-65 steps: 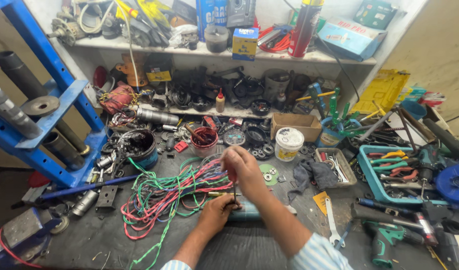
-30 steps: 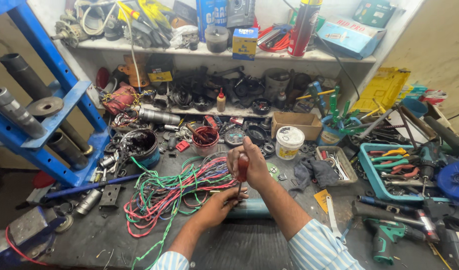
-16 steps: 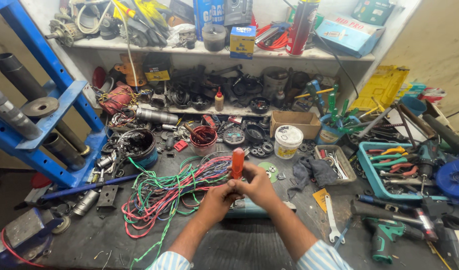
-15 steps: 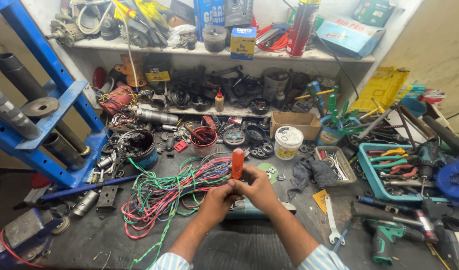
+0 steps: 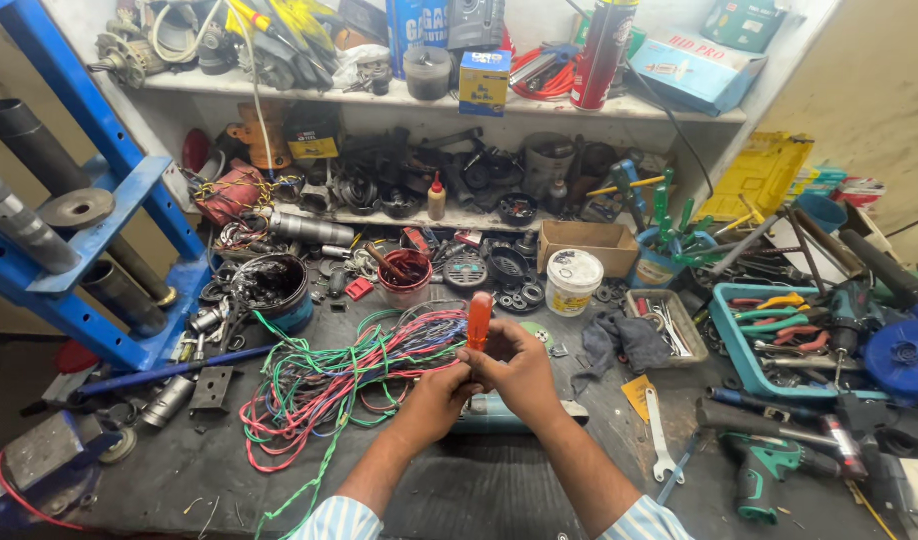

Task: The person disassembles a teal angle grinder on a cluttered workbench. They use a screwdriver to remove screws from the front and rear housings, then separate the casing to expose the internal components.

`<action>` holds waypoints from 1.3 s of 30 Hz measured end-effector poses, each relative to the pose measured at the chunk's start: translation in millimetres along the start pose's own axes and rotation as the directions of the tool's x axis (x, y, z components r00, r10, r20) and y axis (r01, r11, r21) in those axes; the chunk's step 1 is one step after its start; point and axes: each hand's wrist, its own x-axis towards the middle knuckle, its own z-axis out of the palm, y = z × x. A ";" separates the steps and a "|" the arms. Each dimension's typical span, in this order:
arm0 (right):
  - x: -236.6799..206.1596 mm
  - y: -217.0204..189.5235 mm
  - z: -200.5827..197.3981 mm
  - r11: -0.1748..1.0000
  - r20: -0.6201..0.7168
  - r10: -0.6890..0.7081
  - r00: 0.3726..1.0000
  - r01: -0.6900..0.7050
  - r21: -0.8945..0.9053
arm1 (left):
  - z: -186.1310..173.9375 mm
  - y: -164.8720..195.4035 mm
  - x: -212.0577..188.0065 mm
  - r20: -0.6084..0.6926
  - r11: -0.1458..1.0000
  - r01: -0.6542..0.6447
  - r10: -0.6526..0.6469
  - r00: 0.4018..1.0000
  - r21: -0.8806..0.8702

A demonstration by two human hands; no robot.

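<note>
Screwdriver (image 5: pixel 478 318) with an orange handle stands upright above the middle of a crowded workbench (image 5: pixel 459 495), its handle clear of both fists and its shaft hidden inside them. The right hand (image 5: pixel 524 370) is wrapped around it just below the handle, while the left hand (image 5: pixel 441 388) closes in from the other side, fingers curled and touching the right; whether the left grips the shaft or something small at its tip cannot be told. Held up like this, the tool sits directly over a teal power tool (image 5: pixel 499 415) lying on the bench under the wrists, which suggests work on that body. Just to the left sprawls a tangle of red, green and blue wires (image 5: pixel 329 385), loose and within easy reach. Farther out, the containers hold the small stock: a red bowl (image 5: pixel 404 277) with a tool handle poking from it, a white tub (image 5: pixel 572 282) with its lid on, a cardboard box (image 5: pixel 587 245) whose contents are out of sight, a shallow metal tray (image 5: pixel 664 325) of bits and screws, and a teal crate (image 5: pixel 769 335) of pliers with red and green grips. A grey rag (image 5: pixel 619 340) and a spanner (image 5: pixel 657 435) lie to the right, near a green cordless drill (image 5: pixel 769 470).
</note>
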 end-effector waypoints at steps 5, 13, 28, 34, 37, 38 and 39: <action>1.9 -9.9 5.0 0.995 -0.072 -0.052 0.996 0.045 -0.093 | -2.6 -6.2 1.8 0.028 0.992 0.057 -0.060 0.998 0.110; -0.8 -18.0 9.1 0.984 -0.072 0.000 0.997 -0.013 -0.178 | -6.1 3.9 -0.4 0.024 0.997 0.071 -0.071 0.997 0.027; -1.5 -4.4 -6.3 0.998 0.159 0.042 0.986 -0.034 -0.052 | 6.6 -6.5 0.0 -0.059 0.997 0.072 -0.070 0.996 0.035; -0.4 -12.6 10.8 0.997 -0.108 0.065 0.992 -0.070 -0.044 | 7.7 -2.5 2.2 -0.149 0.977 0.215 -0.214 0.965 -0.012; 1.9 -12.4 12.9 0.996 -0.112 0.061 0.992 -0.067 -0.054 | 4.3 7.1 2.3 -0.152 0.961 0.277 -0.272 0.950 0.014; 2.6 -11.2 12.3 0.995 -0.121 0.040 0.992 -0.051 -0.089 | 3.3 10.0 2.9 -0.150 0.955 0.295 -0.289 0.946 0.019; 2.3 -9.5 12.0 0.992 -0.128 0.022 0.992 -0.038 -0.121 | 1.9 12.5 2.3 -0.139 0.960 0.279 -0.272 0.952 0.033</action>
